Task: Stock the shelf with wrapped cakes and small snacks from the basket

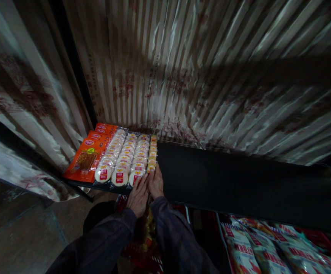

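Rows of round rice crackers in clear wrappers (125, 156) lie on a dark shelf (225, 179), with a narrow yellow-wrapped row (152, 152) at their right side. My left hand (138, 196) rests at the front end of the cracker rows, fingers curled against them. My right hand (156, 182) sits beside it, fingertips touching the front of the narrow yellow row. What the fingers grip is hidden. Both arms wear dark sleeves.
Orange snack packets (87, 156) lie left of the crackers. A striped plastic curtain (211, 76) hangs behind the shelf. Below right are red-and-white snack bags (257, 247), and a red basket (142, 247) sits under my arms.
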{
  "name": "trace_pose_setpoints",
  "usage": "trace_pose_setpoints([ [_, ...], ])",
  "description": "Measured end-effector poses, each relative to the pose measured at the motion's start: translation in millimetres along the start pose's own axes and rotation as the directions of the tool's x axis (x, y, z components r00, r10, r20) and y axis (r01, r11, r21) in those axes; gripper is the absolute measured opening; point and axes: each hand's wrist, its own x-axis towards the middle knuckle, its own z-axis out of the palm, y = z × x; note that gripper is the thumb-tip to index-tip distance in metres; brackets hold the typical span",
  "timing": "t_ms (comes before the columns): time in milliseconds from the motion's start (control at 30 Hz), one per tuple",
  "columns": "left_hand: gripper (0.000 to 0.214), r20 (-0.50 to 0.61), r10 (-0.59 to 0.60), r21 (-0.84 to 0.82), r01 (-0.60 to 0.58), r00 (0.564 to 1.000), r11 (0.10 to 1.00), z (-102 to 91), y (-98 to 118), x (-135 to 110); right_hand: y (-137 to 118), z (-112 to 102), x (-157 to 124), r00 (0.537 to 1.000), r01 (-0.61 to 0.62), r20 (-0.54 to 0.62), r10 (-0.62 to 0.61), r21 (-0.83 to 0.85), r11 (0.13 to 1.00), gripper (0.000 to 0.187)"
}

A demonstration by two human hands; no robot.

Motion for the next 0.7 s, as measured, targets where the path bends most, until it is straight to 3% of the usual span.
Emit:
trace_pose_setpoints([
  [133,0.056,0.017,0.001,0.014,-0.001,1.0,1.0,-0.1,0,1,0,-7,-11,0.997,-0.073,-0.012,0.073,0.015,0.997,0.079],
  [267,0.055,0.021,-0.011,0.0,0.011,1.0,1.0,-0.3,0,0,3,-18,-33,0.995,-0.067,-0.066,0.072,0.074,0.995,0.079],
  [467,0.054,0.032,0.033,-0.034,-0.032,0.999,0.999,-8.3,-1,0,10,-34,-83,0.983,-0.063,-0.15,0.103,0.253,0.966,0.06],
  [567,0.054,0.05,0.049,-0.067,-0.046,0.998,0.997,-12.7,-2,-1,22,-36,-111,0.984,-0.036,-0.16,0.084,0.283,0.958,0.047],
  [700,0.052,0.044,0.05,-0.183,-0.041,0.998,0.982,-12.0,4,-20,55,-33,-136,0.989,-0.087,-0.098,0.107,0.187,0.978,0.04],
])
